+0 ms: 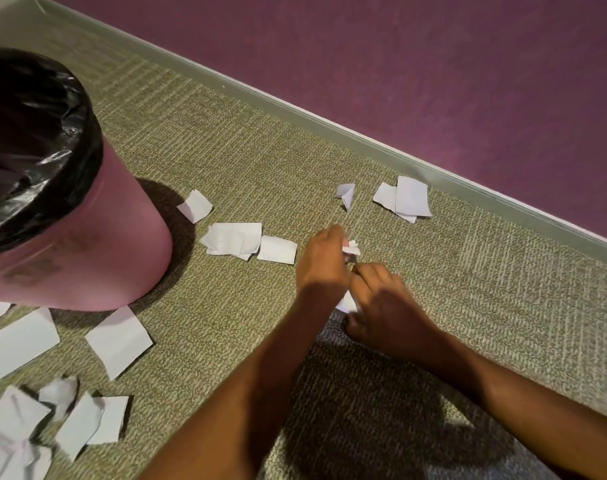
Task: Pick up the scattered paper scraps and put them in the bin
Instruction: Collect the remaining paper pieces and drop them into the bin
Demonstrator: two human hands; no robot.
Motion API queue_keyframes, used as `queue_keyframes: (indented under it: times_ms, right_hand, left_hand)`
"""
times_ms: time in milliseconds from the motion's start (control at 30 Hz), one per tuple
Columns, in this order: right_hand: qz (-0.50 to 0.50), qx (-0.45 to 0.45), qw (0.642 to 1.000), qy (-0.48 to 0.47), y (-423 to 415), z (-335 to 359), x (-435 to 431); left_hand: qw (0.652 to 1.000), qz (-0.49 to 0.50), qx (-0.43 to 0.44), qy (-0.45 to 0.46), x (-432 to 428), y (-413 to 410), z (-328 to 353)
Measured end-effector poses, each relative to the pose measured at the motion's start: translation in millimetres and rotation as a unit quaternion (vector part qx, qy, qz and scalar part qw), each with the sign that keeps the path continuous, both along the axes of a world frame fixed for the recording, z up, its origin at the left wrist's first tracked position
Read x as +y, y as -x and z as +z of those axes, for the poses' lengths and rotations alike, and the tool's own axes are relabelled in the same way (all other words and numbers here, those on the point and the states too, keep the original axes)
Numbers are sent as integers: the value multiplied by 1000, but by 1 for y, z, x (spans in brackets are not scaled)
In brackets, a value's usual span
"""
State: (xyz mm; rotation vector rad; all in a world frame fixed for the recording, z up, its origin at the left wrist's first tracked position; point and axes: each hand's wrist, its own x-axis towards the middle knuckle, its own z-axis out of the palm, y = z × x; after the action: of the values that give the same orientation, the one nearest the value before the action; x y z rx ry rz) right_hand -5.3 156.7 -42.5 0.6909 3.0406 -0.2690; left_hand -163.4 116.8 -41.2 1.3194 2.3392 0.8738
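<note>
A pink bin [87,244] lined with a black bag stands at the left. White paper scraps lie across the carpet: one pile [234,239] near the bin, a folded scrap [346,194] and a pair [406,199] by the wall, several more [118,341] at the lower left. My left hand [324,261] is closed around a crumpled scrap [351,247] that pokes out at its fingers. My right hand [388,299] is just beside it, low over the carpet, fingers curled on another white scrap [347,303]. The two hands touch.
A grey baseboard [329,123] and a purple wall [433,64] run diagonally behind the scraps. Green-beige carpet [246,147] covers the floor. My arms cast a dark shadow [381,410] on the carpet at the lower middle.
</note>
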Motion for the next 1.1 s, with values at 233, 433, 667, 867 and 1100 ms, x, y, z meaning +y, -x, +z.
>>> queue_keyframes:
  times_ms: [233,433,667,867,1100]
  right_hand:
    - [-7,33,999,36,4,3,17]
    - [-50,30,998,34,11,5,5]
    - [-224,64,889,395,32,33,-25]
    - [-267,161,686,657,55,81,-58]
    - [-227,239,576,748,78,140,-84]
  left_hand:
    - [953,168,-235,-89,-73,-25,-13]
    - [879,229,-411,-73,-99,-33,-9]
    - [677,340,-645,-102,-127,-34,14]
    - [587,323,-713,-205,-143,-31,56]
    - [544,324,-703,-324,-158,-17,132]
